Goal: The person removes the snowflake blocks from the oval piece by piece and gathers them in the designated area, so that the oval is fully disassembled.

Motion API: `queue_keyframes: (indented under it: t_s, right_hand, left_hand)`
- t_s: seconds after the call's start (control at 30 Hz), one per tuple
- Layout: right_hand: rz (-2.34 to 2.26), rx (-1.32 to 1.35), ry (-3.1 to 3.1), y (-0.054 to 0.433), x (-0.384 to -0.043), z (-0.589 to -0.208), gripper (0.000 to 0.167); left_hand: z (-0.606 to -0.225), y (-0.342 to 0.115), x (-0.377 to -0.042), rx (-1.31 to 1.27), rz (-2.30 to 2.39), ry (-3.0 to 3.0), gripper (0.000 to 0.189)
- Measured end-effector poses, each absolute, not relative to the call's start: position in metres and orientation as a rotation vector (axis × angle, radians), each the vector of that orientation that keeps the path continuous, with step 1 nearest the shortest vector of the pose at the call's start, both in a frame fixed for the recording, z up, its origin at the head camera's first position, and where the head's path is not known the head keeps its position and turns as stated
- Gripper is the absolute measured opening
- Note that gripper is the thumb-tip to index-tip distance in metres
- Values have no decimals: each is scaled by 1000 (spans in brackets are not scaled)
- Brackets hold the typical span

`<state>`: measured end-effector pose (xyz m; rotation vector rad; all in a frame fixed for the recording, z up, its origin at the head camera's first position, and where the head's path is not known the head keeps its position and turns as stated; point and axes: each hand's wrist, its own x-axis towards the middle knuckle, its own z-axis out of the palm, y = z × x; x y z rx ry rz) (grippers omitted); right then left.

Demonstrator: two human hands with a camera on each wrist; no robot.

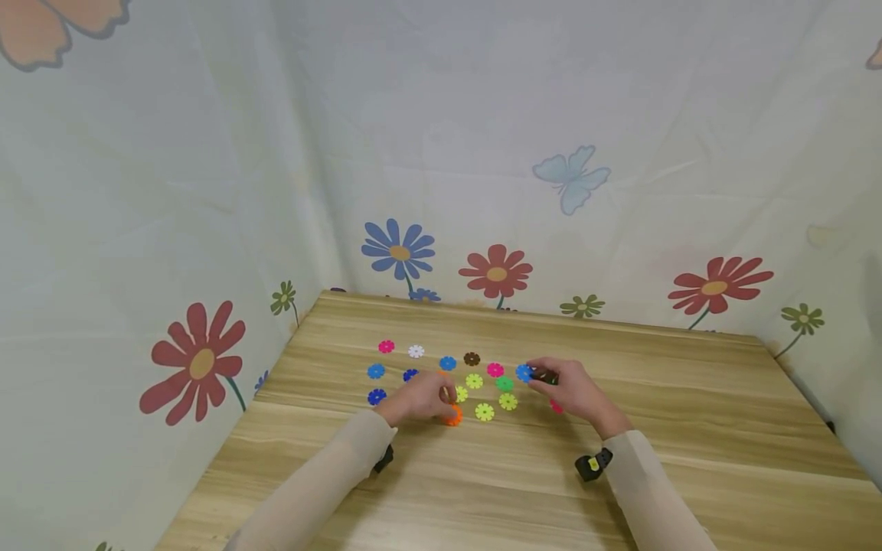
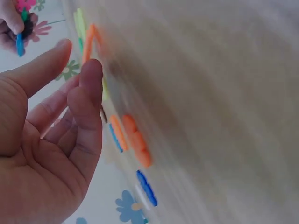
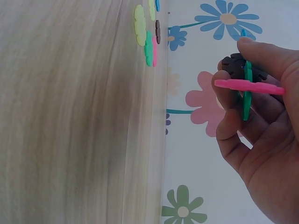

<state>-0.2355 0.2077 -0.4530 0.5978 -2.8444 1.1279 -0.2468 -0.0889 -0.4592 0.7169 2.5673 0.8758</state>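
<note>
My right hand is raised over the table and pinches a joined cluster of notched plastic flower discs. In the right wrist view the cluster shows a pink disc, a green disc and a dark disc; a blue disc faces out in the head view. Low over the table, my left hand is at an orange disc. In the left wrist view that orange disc stands tilted by the index fingertip, while the thumb is apart from it. Whether the finger touches it is unclear.
Loose flower discs lie flat on the wooden table, among them a white disc, a brown disc, a dark blue disc and a yellow disc. A flower-printed curtain hangs behind the table.
</note>
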Motion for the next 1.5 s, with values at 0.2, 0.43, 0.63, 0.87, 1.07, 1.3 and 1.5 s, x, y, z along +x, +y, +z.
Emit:
queue_keyframes:
  t_s: [0.2, 0.43, 0.63, 0.87, 1.07, 1.3, 1.5]
  right_hand:
    - [1117, 594, -2860, 204, -235, -453, 32]
    - [1097, 655, -2865, 196, -236, -452, 32]
    - [1104, 705, -2867, 190, -236, -452, 32]
    - [1097, 764, -2871, 186, -235, -453, 31]
    - [1097, 840, -2820, 184, -233, -452, 30]
    - [1128, 883, -2814, 181, -232, -451, 29]
    - [1103, 882, -2835, 179, -233, -452, 30]
  left_hand:
    - [-453, -87, -249, 711, 793, 2645, 8]
    - [-448, -72, -249, 685, 966, 2630, 17]
    - [-447, -53, -244, 591, 1270, 2482, 27]
    - [-453, -35, -243, 431, 1517, 2321, 30]
    - [-456, -29, -243, 308, 1670, 2140, 27]
    - [-460, -25, -244, 313, 1714, 2050, 22]
    - [-460, -24, -243, 287, 1721, 2049, 17]
